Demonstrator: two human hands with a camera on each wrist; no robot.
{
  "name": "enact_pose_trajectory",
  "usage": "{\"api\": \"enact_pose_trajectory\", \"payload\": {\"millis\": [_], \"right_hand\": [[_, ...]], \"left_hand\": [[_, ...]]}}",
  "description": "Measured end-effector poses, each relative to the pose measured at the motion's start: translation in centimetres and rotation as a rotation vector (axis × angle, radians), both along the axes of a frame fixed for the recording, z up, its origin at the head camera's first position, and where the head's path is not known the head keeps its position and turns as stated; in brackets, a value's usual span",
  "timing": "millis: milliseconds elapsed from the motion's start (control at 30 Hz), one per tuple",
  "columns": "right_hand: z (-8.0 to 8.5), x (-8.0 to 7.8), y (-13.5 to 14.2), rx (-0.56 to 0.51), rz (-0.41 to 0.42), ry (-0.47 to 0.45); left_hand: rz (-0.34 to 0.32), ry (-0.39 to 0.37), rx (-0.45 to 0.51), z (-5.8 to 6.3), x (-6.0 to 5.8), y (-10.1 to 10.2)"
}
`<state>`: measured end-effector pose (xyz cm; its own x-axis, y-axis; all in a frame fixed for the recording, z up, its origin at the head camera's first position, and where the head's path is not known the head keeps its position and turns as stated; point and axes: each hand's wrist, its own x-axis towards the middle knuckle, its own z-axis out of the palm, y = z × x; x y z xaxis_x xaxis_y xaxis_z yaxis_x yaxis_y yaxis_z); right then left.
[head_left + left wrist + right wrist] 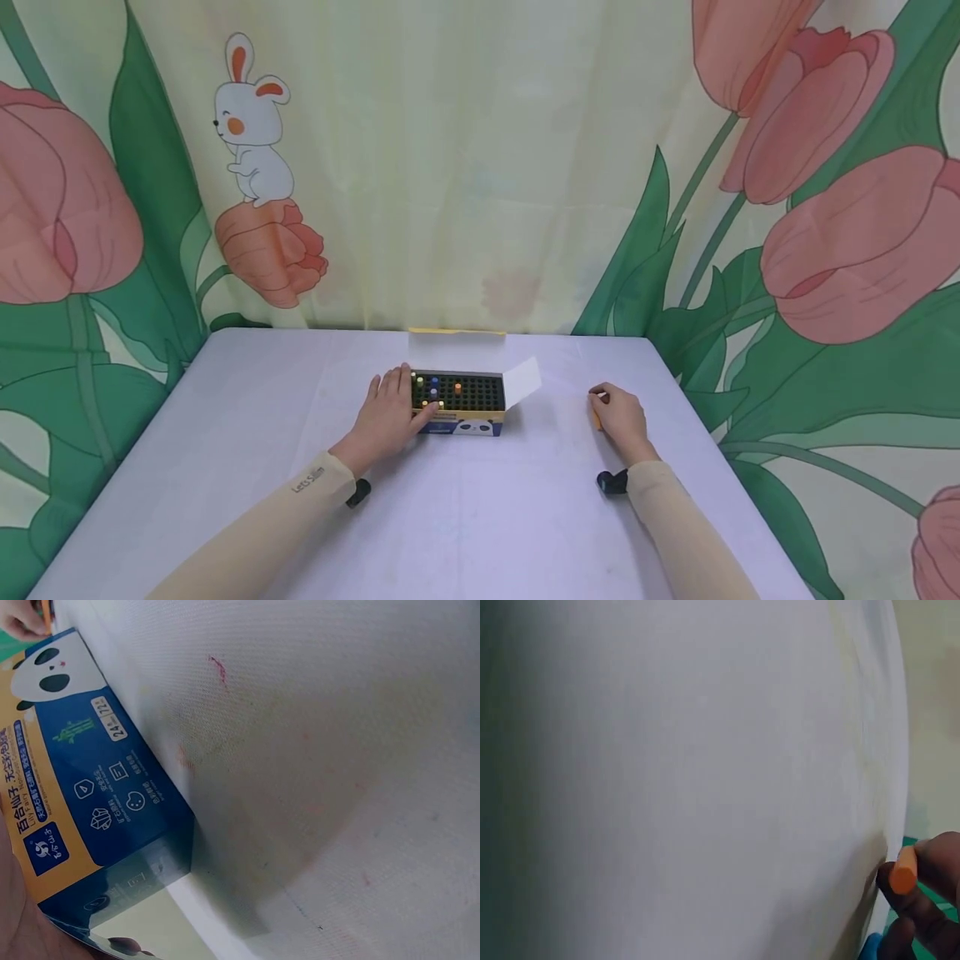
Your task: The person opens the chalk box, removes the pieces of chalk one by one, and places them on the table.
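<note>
A blue and yellow chalk box (474,426) with a panda on its front stands at the middle of the table. Its dark insert is full of round holes, and several chalk sticks stand in them, mostly at the left end, with one orange stick (458,388) farther right. My left hand (384,414) rests against the box's left end, fingers extended toward the back and thumb over the front edge. Off to the right of the box, my right hand (621,417) pinches an orange chalk stick (904,871) between thumb and fingers. Something blue (871,946) shows below those fingers.
A white side flap (522,382) sticks out from the box's right end, and a yellow-edged lid (457,332) stands up behind. White cloth (480,517) with small colour marks covers the table. Behind hangs a tulip-and-rabbit curtain (480,167).
</note>
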<state>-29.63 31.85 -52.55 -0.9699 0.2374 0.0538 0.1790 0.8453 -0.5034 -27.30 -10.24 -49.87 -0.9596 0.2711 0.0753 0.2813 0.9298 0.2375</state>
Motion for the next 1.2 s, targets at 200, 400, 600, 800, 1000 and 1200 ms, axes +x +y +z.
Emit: {"api": "enact_pose_trajectory", "payload": {"millis": [200,400,600,800,1000,1200], "right_hand": [[0.1,0.4,1.6,0.027,-0.007,-0.002],[0.3,1.1,3.0,-0.013,-0.007,-0.002],[0.3,1.1,3.6,0.013,0.008,0.004],[0.3,1.1,3.7,0.020,0.002,-0.007],[0.3,1.1,4.0,0.006,-0.016,-0.021],[0.2,0.8,4.3,-0.003,-0.019,-0.038]], "left_hand": [[0.005,0.001,0.009,0.1,0.1,0.1],[0.003,0.005,0.020,-0.2,0.0,0.1],[-0.001,0.008,0.008,-0.3,-0.1,0.0],[0.002,0.005,0.003,-0.2,-0.1,0.0],[0.004,0.002,0.000,-0.2,0.0,0.0],[0.005,0.004,0.000,-0.1,0.0,0.1]]}}
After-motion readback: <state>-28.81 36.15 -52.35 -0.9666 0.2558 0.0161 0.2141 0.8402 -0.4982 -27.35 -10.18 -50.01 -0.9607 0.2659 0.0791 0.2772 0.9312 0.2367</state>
